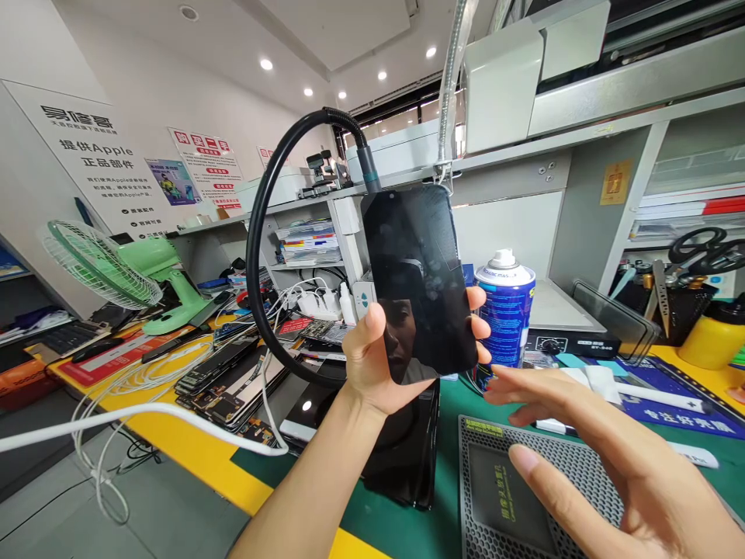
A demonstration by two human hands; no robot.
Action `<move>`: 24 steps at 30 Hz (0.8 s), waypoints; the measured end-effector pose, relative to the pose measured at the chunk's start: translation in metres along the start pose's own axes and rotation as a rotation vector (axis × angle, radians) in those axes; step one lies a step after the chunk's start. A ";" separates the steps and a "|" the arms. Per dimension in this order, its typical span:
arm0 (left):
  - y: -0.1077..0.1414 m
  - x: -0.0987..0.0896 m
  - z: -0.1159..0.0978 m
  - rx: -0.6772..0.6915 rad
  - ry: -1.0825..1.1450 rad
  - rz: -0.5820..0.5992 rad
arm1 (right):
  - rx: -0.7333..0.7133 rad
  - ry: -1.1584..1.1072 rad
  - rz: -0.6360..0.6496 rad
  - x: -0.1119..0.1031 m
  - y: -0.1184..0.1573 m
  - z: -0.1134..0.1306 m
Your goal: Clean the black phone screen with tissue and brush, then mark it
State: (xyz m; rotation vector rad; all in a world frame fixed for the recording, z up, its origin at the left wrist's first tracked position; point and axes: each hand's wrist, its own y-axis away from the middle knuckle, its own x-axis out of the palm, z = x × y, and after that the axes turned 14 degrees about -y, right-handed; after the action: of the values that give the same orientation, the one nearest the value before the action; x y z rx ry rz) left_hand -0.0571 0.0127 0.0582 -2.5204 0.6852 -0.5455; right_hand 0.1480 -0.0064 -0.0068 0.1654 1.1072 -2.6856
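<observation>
A smartphone [431, 310] with a dark, smudged glass face stands upright in my left hand [372, 357]. My left thumb lies along one edge and the fingertips wrap round the other. Lower right, my right hand [582, 442] holds nothing, its thumb and fingers apart. It hovers over a grey honeycomb-patterned pad [512, 497], close to the phone but not touching it. Behind and below my left hand, a stack of glossy black panels [401, 458] lies on the green mat [448, 481].
A blue spray can [505, 310] stands just behind the phone. A black hose [254, 248] arches at the left. Phone parts [226, 388] and white cables [157, 369] cover the left bench near a green fan [157, 279]. Scissors [698, 248] and a yellow bottle [713, 338] are at right.
</observation>
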 end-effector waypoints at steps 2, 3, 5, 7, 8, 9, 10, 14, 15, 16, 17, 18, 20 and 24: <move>0.000 0.001 0.000 0.006 0.017 0.005 | -0.017 0.058 0.043 -0.002 0.000 -0.001; -0.001 0.001 0.000 0.006 0.021 0.008 | -0.024 0.081 0.058 -0.002 0.000 -0.001; -0.001 0.002 0.001 0.005 0.023 0.012 | -0.032 0.101 0.064 -0.003 0.000 -0.002; 0.000 0.002 0.001 0.007 0.019 0.015 | -0.033 0.111 0.064 -0.002 0.000 -0.003; 0.000 0.002 0.001 0.007 0.015 0.014 | -0.035 0.114 0.067 -0.002 0.001 -0.003; 0.000 0.001 0.001 0.006 0.010 0.011 | -0.033 0.118 0.071 -0.002 0.001 -0.003; 0.000 0.001 0.002 0.003 0.005 0.007 | -0.032 0.122 0.075 -0.002 0.001 -0.003; 0.000 0.001 0.002 -0.013 0.000 0.000 | -0.035 0.138 0.085 -0.003 0.003 -0.002; 0.000 0.001 0.002 -0.011 0.006 0.003 | -0.037 0.145 0.086 -0.003 0.004 -0.002; 0.000 0.001 0.002 -0.007 0.013 0.007 | -0.040 0.153 0.087 -0.004 0.004 -0.002; 0.000 0.001 0.002 -0.003 0.021 0.011 | -0.041 0.163 0.089 -0.004 0.004 -0.001; 0.000 0.001 0.002 -0.002 0.029 0.016 | -0.042 0.173 0.089 -0.004 0.004 -0.001; 0.000 0.001 0.001 -0.033 0.044 0.024 | -0.050 0.191 0.090 -0.003 0.004 0.000; 0.000 0.004 0.000 -0.073 0.069 0.005 | -0.056 0.213 0.102 0.000 0.001 0.002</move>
State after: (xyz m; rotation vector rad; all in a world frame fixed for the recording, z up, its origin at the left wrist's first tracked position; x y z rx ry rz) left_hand -0.0538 0.0101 0.0591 -2.5776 0.7489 -0.6183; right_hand 0.1480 -0.0086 -0.0064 0.4936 1.1962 -2.5900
